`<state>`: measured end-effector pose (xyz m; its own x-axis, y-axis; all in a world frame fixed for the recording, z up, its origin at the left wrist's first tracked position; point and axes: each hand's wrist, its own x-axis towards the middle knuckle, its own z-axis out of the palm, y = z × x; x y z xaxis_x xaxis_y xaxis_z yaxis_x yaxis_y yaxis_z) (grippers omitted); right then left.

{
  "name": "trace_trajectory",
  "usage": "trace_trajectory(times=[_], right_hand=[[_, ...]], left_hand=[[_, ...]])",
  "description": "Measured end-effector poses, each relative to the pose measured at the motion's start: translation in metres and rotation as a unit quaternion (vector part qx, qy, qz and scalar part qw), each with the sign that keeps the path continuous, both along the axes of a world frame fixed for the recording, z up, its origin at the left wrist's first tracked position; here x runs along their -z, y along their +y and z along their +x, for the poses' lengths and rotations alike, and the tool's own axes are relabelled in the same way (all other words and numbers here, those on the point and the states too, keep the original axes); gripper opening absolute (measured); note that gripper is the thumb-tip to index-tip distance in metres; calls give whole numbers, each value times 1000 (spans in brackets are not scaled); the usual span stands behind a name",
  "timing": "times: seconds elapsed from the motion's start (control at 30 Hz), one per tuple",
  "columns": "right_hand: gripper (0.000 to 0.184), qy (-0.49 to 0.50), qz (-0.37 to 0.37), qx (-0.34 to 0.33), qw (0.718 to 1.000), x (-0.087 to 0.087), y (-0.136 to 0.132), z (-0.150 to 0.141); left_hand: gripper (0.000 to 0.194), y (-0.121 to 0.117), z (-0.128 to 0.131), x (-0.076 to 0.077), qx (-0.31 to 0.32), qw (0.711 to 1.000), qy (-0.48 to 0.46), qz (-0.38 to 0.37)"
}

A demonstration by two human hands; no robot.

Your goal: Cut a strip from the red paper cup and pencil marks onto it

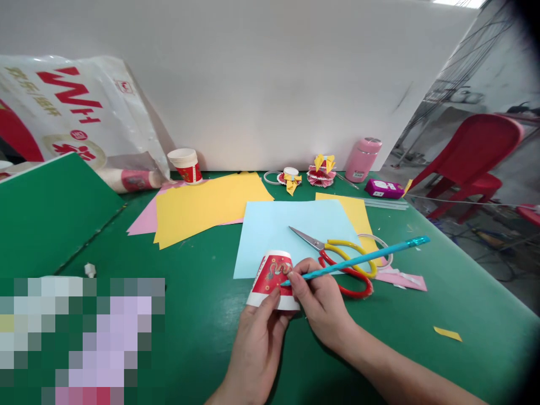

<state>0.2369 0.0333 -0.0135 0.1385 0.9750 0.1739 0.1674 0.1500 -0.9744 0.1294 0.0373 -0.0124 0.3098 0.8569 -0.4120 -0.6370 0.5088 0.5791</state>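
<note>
My left hand [259, 332] is closed around a red and white paper cup [270, 275] with a dragon print, tilted upside down with its wide rim toward me. In my right hand [323, 301] is a blue pencil [371, 257], pinched near its lower end, with its tip at the cup's printed side. The pencil's eraser end points up to the right. Just behind the pencil lie scissors [352, 259] with one yellow and one red handle, resting across a light blue paper sheet [270, 225].
Yellow sheets [202, 205] and pink paper lie at the back left, near stacked paper cups [185, 166]. Folded-paper ornaments [322, 171], a pink bottle [363, 160] and a purple pack [383, 188] line the white board. Pink scraps [403, 278] and a yellow strip [448, 333] lie right.
</note>
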Motion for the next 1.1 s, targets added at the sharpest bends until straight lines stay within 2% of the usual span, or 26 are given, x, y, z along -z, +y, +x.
trace_trajectory(times=[0.27, 0.8, 1.1], right_hand=[[16, -48, 1, -4, 999, 0, 0, 1], [17, -76, -2, -8, 997, -1, 2, 0], [13, -162, 23, -3, 987, -4, 1, -4]], left_hand=[[38, -1, -1, -2, 10, 1000, -1, 4], [39, -2, -1, -3, 6, 1000, 3, -5], [32, -1, -2, -1, 13, 1000, -4, 0]])
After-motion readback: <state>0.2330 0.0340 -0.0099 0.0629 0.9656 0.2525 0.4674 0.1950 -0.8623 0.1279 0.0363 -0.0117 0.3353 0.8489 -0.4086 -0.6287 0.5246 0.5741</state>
